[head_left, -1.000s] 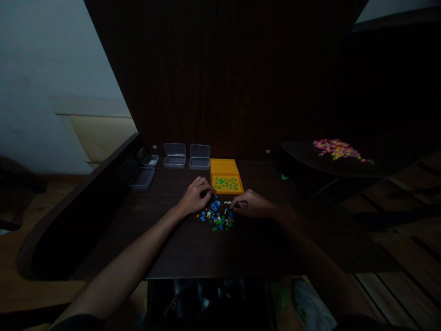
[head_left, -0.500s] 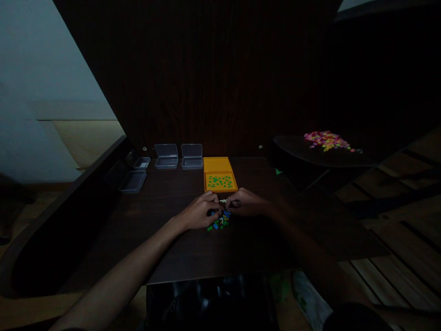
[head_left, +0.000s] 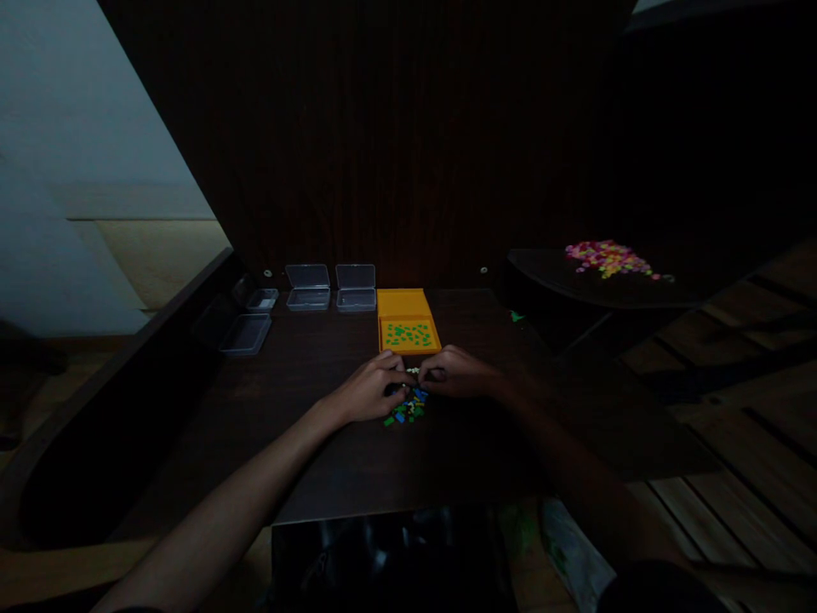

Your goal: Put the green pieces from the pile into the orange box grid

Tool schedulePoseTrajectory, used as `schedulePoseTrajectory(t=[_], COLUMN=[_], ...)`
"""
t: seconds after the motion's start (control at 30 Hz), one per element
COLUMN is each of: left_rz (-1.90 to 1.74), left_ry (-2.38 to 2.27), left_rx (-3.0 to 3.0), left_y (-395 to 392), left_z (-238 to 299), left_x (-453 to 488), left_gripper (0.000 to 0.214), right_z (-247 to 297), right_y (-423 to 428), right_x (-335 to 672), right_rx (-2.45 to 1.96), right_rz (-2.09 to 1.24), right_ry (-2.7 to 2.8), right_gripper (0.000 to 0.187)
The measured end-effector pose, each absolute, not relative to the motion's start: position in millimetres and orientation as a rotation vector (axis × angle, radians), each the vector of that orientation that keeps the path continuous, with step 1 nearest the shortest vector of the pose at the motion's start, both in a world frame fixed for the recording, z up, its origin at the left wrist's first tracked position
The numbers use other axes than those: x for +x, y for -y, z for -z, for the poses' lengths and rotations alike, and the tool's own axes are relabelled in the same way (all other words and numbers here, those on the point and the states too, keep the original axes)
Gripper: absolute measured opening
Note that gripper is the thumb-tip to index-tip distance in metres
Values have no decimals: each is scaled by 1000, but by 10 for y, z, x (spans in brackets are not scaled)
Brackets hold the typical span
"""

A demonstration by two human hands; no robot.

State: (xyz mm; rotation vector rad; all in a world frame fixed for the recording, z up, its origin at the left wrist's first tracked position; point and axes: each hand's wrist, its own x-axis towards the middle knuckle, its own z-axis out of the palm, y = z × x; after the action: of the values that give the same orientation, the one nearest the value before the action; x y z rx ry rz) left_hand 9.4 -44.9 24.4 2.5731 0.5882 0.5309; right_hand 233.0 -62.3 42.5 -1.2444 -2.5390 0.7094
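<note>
My left hand (head_left: 375, 387) rests at the left edge of a small pile of blue, green, yellow and white plastic pieces (head_left: 408, 409), its thumb and forefinger closed together. Facing it, my right hand (head_left: 456, 373) has its fingers curled in a pinch at the pile's upper right. Whatever the fingertips hold is too small and dark to make out. Some white pieces (head_left: 414, 370) lie between the two hands. Just beyond them stands an opened yellow box (head_left: 408, 350), with many small green pieces (head_left: 408, 334) spread inside its base.
Two clear plastic boxes with raised lids, one on the left (head_left: 308, 298) and one on the right (head_left: 356, 298), stand along the back panel. More clear cases (head_left: 247, 334) lie farther left. A heap of pink and yellow bits (head_left: 609, 258) sits on a side shelf at right.
Both hands stay at the pile with only slight finger movement. The left thumb and forefinger have drawn a little closer together. The view has shifted very slightly.
</note>
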Motion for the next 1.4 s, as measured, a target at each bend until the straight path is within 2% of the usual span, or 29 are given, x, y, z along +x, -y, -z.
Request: schedulePoseTrajectory(t=[0.7,0.93,1.17,1.4], left_rz=[-623,-861,-927,-997], left_ry=[-713,-734,-738,-764], left_rx=[2474,2106,1586,1286], left_y=[492,400,329,279], left_z=[-151,-236,-250,-174], left_x=[236,161,150,166], left_gripper=[9,20,44,44], right_z=[-377,-369,-332,-298], right_y=[617,620,595,577], right_x=[2328,2302,2317,2308], right_rx=[-1266,-1297,-1233,-1234], right_rz=[-720,-810,-902,-820], right_ry=[2555,2519,2348,2187], right_gripper=[13,14,22,22])
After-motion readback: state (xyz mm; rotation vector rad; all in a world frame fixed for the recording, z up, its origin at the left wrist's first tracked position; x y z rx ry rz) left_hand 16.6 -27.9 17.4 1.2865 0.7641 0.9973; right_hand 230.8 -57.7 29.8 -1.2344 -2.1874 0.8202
